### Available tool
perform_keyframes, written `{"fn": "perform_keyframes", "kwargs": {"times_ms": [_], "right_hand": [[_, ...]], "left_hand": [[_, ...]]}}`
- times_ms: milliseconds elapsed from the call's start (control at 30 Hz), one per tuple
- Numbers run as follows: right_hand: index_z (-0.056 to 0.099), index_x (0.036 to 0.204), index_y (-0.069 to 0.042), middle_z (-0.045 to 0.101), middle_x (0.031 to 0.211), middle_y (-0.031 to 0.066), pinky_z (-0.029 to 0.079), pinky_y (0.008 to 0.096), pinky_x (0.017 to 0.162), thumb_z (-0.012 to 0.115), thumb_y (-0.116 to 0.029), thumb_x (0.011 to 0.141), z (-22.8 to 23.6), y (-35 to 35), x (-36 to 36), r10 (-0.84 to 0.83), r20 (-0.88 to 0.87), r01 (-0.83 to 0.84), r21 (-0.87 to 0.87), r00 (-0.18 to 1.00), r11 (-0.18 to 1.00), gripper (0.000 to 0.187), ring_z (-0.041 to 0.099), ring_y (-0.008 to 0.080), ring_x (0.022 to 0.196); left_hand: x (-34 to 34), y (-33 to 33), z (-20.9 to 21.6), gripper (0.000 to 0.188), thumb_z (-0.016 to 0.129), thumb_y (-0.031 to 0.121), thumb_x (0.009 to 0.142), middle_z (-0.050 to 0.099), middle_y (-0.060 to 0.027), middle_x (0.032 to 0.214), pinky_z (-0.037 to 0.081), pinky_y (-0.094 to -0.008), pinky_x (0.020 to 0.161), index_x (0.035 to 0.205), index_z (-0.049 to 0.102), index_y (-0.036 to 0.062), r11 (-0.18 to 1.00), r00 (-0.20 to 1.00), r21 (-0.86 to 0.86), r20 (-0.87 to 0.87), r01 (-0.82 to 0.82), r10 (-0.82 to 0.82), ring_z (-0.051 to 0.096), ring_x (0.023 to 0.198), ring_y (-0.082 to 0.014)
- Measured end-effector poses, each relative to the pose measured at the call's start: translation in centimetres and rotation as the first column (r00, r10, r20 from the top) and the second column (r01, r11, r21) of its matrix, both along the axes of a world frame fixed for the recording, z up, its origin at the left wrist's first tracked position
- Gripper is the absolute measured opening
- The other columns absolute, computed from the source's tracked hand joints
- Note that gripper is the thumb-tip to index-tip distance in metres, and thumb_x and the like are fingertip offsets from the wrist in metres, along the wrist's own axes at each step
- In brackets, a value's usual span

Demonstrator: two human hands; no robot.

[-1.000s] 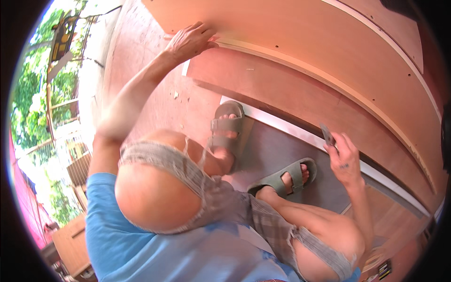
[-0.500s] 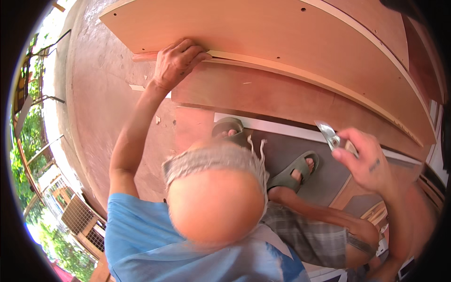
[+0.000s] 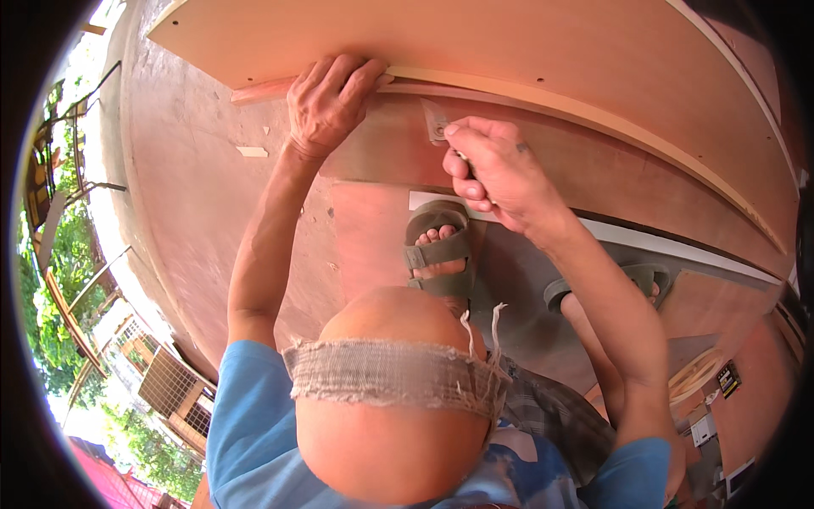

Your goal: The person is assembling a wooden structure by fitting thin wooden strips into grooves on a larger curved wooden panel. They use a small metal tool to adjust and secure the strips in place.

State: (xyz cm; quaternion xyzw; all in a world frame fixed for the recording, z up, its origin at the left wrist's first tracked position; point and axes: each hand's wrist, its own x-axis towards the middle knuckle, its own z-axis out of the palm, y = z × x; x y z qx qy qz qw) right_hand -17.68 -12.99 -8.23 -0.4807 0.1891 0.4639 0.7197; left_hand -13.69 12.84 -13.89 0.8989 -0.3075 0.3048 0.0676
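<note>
A long light-brown wooden panel (image 3: 441, 42), with small dark holes, spans the top of the head view. My left hand (image 3: 326, 106) is closed over its near edge at the left end, fingertips hidden behind the edge. A pale thin edge strip (image 3: 543, 102) runs along that edge to the right, beginning beside my left fingers. My right hand (image 3: 500, 170) grips a knife (image 3: 436, 123) with a short metal blade. The handle is mostly hidden in my fist. Pointing up and left, the blade appears just below the strip, over a second board (image 3: 577, 153); contact cannot be made out.
Small pale scraps (image 3: 253, 152) lie on the concrete floor at left. My sandalled foot (image 3: 437, 246) stands near the second board, beside a long white strip (image 3: 644, 242). Wooden pieces and a coil of pale edging (image 3: 697, 375) sit at lower right.
My right hand has swung left and up with the knife, from the right side to near my left hand. The left hand keeps its hold on the panel edge.
</note>
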Motion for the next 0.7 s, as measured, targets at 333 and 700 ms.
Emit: {"fn": "perform_keyframes", "kwargs": {"times_ms": [333,700], "right_hand": [[0.056,0.109,0.0,0.053,0.075,0.0018,0.03,0.0235,0.041,0.055,-0.022,0.104,0.1,2.8,2.0,-0.095,-0.09,0.096,0.003,0.991,0.995,0.023,0.041,0.005,0.052],[0.056,0.099,-0.005,0.047,0.07,-0.0025,0.026,0.0239,0.041,0.053,-0.027,0.109,-0.1,-0.9,1.4,-0.182,-0.083,0.175,-0.08,0.98,0.981,0.024,0.037,0.0037,0.05]], "left_hand": [[0.5,0.4,-0.7,0.022,0.081,0.02,0.087,0.069,-0.0004,0.093,0.054,-0.034,0.069,0.105,0.069,0.0138,0.999,0.998,0.019,0.039,0.041,-0.042,0.069,0.083,-0.0213],[0.0,1.0,-1.1,0.013,0.079,0.018,0.094,0.071,-0.0032,0.086,0.056,-0.0354,0.065,0.101,0.071,0.0109,0.996,0.998,0.061,0.015,0.064,-0.065,0.068,0.073,-0.0221]]}}
